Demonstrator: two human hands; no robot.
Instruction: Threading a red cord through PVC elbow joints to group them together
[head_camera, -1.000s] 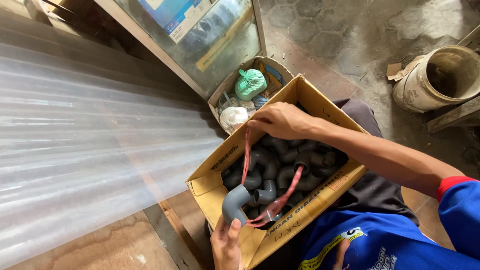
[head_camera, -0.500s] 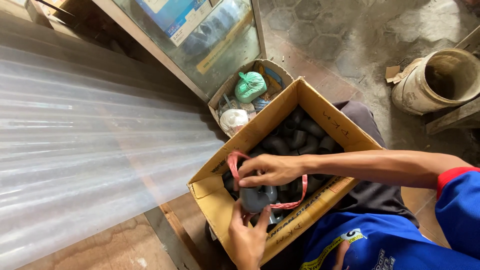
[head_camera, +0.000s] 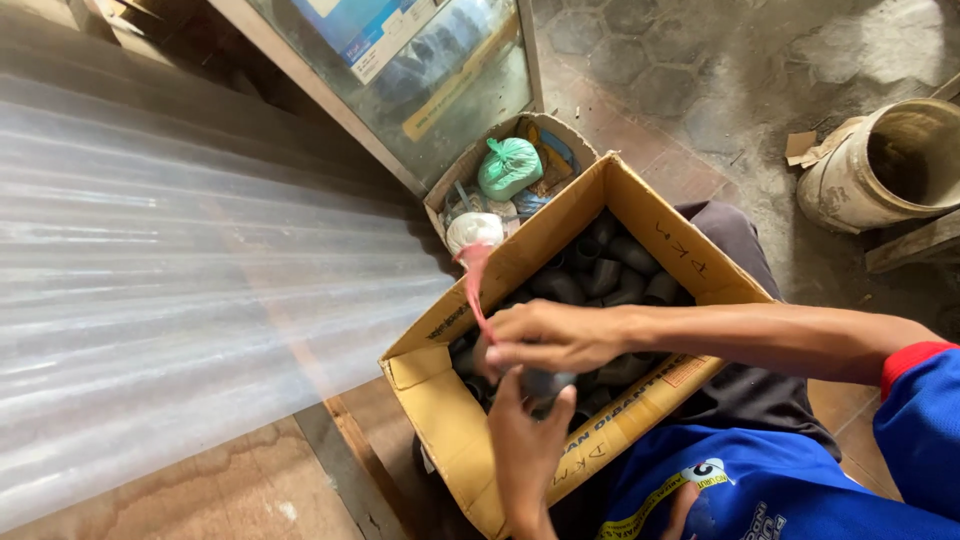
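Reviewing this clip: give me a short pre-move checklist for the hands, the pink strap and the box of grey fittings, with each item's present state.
1. Right hand grips pink strap: ok, the strap runs up from its fingers.
2. Left hand holds a grey fitting: ok, though mostly hidden.
3. Strap threaded through the fitting: cannot tell, hands cover it.
4. Cardboard box open, fittings reachable: ok.
5. Box steady on the person's lap: cannot tell.
6. Strap clear of the small box of bags: ok, none of the strap reaches it.
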